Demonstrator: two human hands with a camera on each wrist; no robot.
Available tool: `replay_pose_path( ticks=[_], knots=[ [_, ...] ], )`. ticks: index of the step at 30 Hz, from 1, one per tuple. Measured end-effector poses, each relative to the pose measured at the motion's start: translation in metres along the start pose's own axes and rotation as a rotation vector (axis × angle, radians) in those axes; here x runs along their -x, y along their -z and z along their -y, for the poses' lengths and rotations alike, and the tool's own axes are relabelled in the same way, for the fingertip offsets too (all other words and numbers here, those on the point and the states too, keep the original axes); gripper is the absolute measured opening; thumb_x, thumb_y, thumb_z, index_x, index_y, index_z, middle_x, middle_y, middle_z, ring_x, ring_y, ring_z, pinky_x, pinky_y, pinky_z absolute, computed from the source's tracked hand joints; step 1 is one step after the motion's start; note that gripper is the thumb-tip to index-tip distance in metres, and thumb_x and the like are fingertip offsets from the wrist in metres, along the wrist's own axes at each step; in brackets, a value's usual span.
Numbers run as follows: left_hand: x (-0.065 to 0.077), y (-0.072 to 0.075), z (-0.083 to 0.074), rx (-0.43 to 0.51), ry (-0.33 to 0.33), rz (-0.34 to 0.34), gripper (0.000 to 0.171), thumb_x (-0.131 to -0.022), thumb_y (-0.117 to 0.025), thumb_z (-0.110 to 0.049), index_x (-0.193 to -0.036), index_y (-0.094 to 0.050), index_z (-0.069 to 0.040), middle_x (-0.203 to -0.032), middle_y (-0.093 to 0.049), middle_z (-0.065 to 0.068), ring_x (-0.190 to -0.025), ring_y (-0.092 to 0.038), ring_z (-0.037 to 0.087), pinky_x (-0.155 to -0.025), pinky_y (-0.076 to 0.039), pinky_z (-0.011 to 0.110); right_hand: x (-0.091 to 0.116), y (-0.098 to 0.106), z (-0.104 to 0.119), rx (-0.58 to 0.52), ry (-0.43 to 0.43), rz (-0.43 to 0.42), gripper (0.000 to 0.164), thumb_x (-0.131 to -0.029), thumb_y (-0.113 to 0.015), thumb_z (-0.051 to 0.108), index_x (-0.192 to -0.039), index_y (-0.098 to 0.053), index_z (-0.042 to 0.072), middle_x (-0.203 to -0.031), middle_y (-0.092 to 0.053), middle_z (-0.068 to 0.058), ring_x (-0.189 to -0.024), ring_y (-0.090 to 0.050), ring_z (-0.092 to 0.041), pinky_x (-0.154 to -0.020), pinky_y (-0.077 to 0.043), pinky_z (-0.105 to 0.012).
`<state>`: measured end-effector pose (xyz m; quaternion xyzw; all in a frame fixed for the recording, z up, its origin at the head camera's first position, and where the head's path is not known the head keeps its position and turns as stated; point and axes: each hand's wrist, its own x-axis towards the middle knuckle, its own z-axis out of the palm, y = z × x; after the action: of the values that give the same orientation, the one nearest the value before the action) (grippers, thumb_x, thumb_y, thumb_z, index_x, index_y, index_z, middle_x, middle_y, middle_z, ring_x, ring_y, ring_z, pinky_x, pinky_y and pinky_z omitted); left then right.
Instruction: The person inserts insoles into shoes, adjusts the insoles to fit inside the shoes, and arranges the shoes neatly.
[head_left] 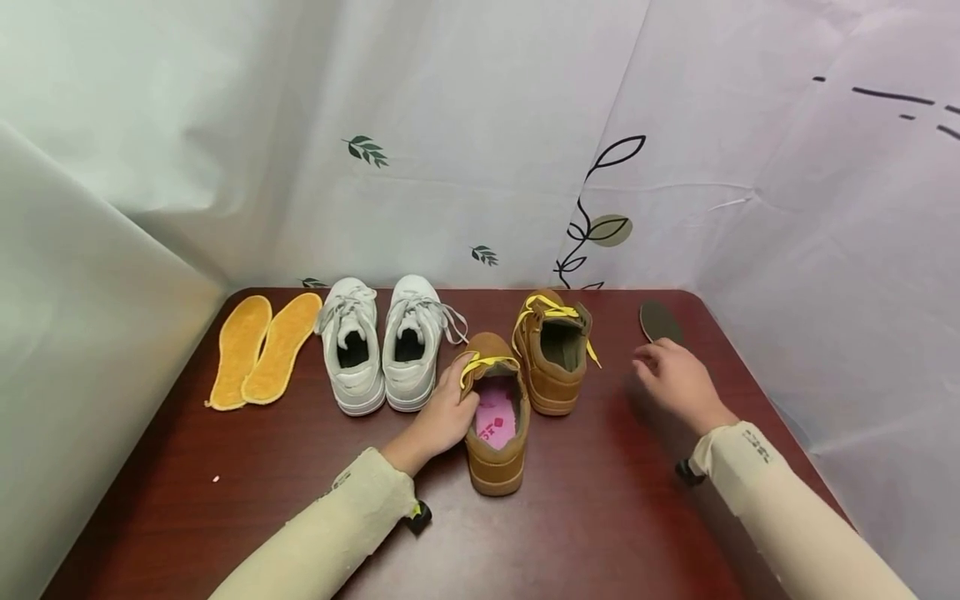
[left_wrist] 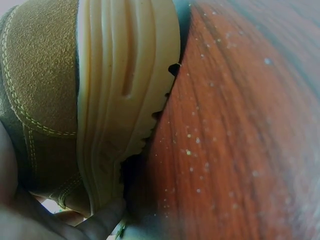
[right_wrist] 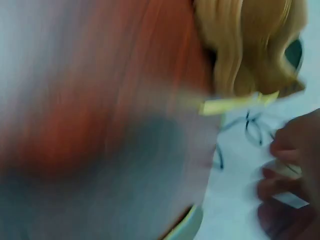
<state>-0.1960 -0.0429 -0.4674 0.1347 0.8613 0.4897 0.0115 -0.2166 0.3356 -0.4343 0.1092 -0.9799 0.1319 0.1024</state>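
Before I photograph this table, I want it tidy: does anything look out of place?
A small white speck lies on the table, nearer than the yellow insoles, apart from everything else, perhaps stray debris.

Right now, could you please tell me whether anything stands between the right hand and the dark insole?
Nothing visible does: the right hand is right by the near end of the dark insole; whether they touch is unclear.

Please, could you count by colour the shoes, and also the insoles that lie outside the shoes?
White shoes: 2
Brown shoes: 2
Orange insoles: 2
Dark flat piece, apparently an insole: 1
Total: 7
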Motion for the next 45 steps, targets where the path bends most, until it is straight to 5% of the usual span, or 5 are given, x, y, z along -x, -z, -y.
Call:
replay_pose_path(
  ticks=[12, 21, 28, 38, 45],
  knots=[
    [0.000, -0.001, 0.000, 0.028, -0.022, 0.011, 0.064, -0.092, -0.051, -0.008, -0.153, -0.033, -0.010, -0.155, -0.032, 0.025, -0.143, -0.034, 0.037, -0.116, -0.030, 0.055, -0.007, -0.011, -0.056, 0.082, -0.141, 0.354, 0.064, -0.103, -0.050, 0.030, -0.145, -0.037, -0.016, -0.148, -0.033, -0.039, -0.136, -0.034, -0.055, -0.107, -0.033, -0.067],
    [0.002, 0.004, 0.001, 0.032, -0.010, 0.004, 0.065, -0.093, -0.051, -0.009, -0.154, -0.032, -0.013, -0.154, -0.033, 0.025, -0.141, -0.037, 0.039, -0.115, -0.031, 0.056, -0.004, -0.008, -0.041, 0.098, -0.135, 0.267, 0.038, -0.100, -0.056, 0.027, -0.110, -0.063, -0.009, -0.105, -0.061, -0.028, -0.093, -0.061, -0.042, -0.080, -0.050, -0.057],
    [0.001, 0.004, 0.001, 0.036, -0.009, 0.020, 0.064, -0.093, -0.050, -0.009, -0.155, -0.031, -0.013, -0.154, -0.032, 0.024, -0.142, -0.035, 0.038, -0.116, -0.030, 0.055, -0.003, 0.000, -0.044, 0.072, -0.153, 0.281, 0.034, -0.099, -0.057, 0.027, -0.071, -0.052, 0.010, -0.060, -0.046, -0.004, -0.054, -0.044, -0.019, -0.054, -0.036, -0.033],
    [0.001, 0.000, 0.002, 0.016, -0.006, 0.022, 0.062, -0.094, -0.050, -0.009, -0.153, -0.033, -0.013, -0.154, -0.033, 0.023, -0.142, -0.036, 0.037, -0.115, -0.031, 0.054, -0.006, 0.002, -0.054, 0.106, -0.256, 0.338, 0.075, -0.096, -0.060, 0.046, -0.127, -0.047, -0.020, -0.117, -0.050, -0.044, -0.106, -0.049, -0.059, -0.087, -0.044, -0.064],
    [-0.001, 0.000, 0.001, -0.014, -0.009, 0.014, 0.063, -0.093, -0.051, -0.010, -0.153, -0.033, -0.014, -0.153, -0.035, 0.023, -0.140, -0.039, 0.038, -0.114, -0.033, 0.054, -0.008, 0.000, -0.054, 0.158, -0.218, 0.373, 0.071, -0.098, -0.060, 0.043, -0.137, -0.047, -0.014, -0.125, -0.055, -0.041, -0.109, -0.054, -0.055, -0.085, -0.047, -0.064]
  ],
)
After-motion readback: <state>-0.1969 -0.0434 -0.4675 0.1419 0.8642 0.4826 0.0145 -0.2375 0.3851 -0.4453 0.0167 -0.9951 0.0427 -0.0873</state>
